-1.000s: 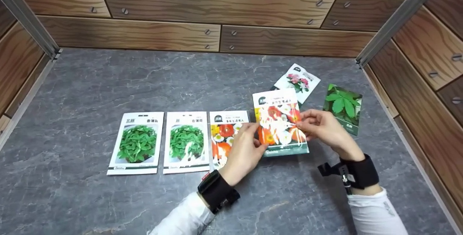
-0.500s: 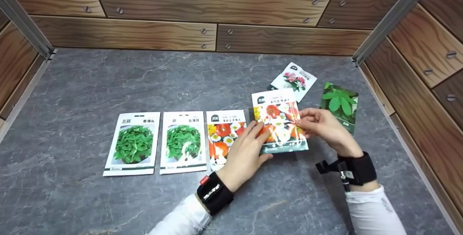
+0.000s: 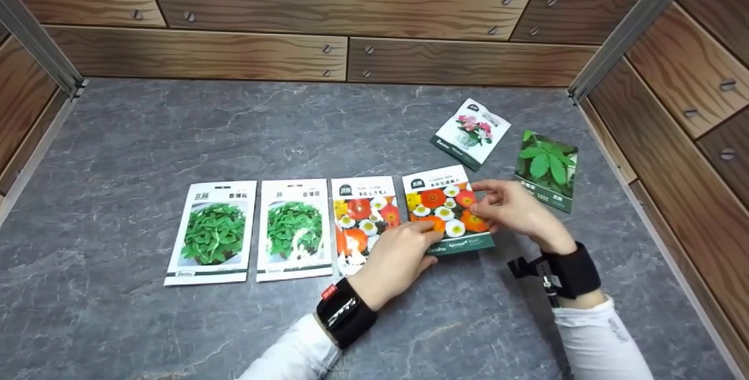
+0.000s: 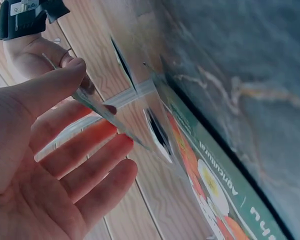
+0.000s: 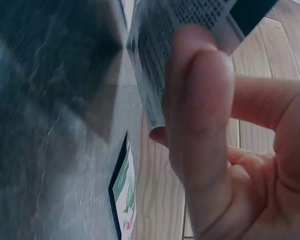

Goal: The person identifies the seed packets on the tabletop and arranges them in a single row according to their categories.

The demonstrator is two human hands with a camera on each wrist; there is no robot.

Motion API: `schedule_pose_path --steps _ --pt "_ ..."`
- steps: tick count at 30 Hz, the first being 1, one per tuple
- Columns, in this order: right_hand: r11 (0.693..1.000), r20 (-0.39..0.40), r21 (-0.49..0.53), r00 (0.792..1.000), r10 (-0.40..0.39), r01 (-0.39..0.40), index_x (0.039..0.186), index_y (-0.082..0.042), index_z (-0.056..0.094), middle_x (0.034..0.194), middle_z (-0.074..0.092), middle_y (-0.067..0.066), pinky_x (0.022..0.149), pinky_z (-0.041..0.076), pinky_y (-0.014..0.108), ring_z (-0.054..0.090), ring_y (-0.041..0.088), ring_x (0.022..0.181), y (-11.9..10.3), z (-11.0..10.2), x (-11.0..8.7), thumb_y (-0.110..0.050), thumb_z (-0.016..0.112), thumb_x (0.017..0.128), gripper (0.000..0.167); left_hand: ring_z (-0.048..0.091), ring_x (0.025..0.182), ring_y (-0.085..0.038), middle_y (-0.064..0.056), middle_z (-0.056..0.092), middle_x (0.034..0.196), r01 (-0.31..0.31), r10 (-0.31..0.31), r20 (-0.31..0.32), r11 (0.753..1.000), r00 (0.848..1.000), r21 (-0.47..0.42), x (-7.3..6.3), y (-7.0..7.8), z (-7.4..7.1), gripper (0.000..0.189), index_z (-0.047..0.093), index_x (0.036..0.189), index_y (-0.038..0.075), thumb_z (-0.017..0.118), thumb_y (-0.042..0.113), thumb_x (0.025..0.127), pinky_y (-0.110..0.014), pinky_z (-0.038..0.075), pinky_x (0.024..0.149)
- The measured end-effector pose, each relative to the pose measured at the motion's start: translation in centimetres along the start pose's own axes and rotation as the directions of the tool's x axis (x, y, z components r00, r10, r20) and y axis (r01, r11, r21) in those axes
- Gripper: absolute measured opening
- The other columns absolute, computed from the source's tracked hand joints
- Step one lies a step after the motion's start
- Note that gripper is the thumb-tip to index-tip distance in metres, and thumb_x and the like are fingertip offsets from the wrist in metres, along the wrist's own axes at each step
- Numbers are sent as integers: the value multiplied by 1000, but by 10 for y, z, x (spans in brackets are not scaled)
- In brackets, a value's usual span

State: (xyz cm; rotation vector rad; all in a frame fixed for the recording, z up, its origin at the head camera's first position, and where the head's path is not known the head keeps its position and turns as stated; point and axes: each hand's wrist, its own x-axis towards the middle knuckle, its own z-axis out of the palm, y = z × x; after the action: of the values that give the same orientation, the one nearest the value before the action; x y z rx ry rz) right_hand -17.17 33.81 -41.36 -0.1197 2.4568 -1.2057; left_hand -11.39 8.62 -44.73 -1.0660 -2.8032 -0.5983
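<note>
In the head view my right hand (image 3: pixel 515 210) pinches the right edge of a seed packet (image 3: pixel 433 199) with red, orange and white flowers, held slightly tilted. My left hand (image 3: pixel 395 260) lays nearly straight fingers over its lower left part, the thumb at the bottom edge. From the left wrist that held packet (image 4: pixel 107 116) appears edge-on at the fingertips. Its printed back (image 5: pixel 155 55) shows beside my right fingers in the right wrist view. A matching flower seed packet (image 3: pixel 363 192) lies flat just left, partly hidden by my left hand.
Two mint-like green seed packets (image 3: pixel 215 230) continue the row leftward. A pink-flower packet (image 3: pixel 471 132) lies askew behind, with a green-leaf packet (image 3: pixel 547 169) to the right. Wood-patterned walls (image 3: pixel 257 55) border the grey marbled tabletop (image 3: pixel 234 128).
The held packet has come down and slightly nearer, uncovering the pink-flower packet. My left fingers have shifted from its left edge onto its face. The right hand keeps its pinch.
</note>
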Motion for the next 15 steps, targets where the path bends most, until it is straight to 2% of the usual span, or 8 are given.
schedule_pose_path --steps 7,11,15 --pt "991 -7 -122 998 -60 59 150 13 46 78 69 6 55 53 25 59 8 57 -2 8 0 -11 67 99 60 76 106 -19 -2 78 123 -38 36 25 996 999 82 -1 1 2 33 77 121 17 83 25 89 -32 64 91" --pt "974 -40 -211 995 -90 79 146 13 51 84 73 16 55 51 23 61 9 61 -1 13 1 -11 68 98 56 76 101 -18 -1 78 115 -62 58 32 991 998 122 -2 1 5 30 78 116 17 85 23 88 -31 65 85" --pt "956 -78 -284 992 -102 76 144 11 54 93 75 21 59 52 24 63 9 68 0 17 2 -12 69 98 54 76 97 -17 0 78 112 -70 65 36 984 997 161 -4 1 7 23 78 111 17 81 14 89 -30 64 83"
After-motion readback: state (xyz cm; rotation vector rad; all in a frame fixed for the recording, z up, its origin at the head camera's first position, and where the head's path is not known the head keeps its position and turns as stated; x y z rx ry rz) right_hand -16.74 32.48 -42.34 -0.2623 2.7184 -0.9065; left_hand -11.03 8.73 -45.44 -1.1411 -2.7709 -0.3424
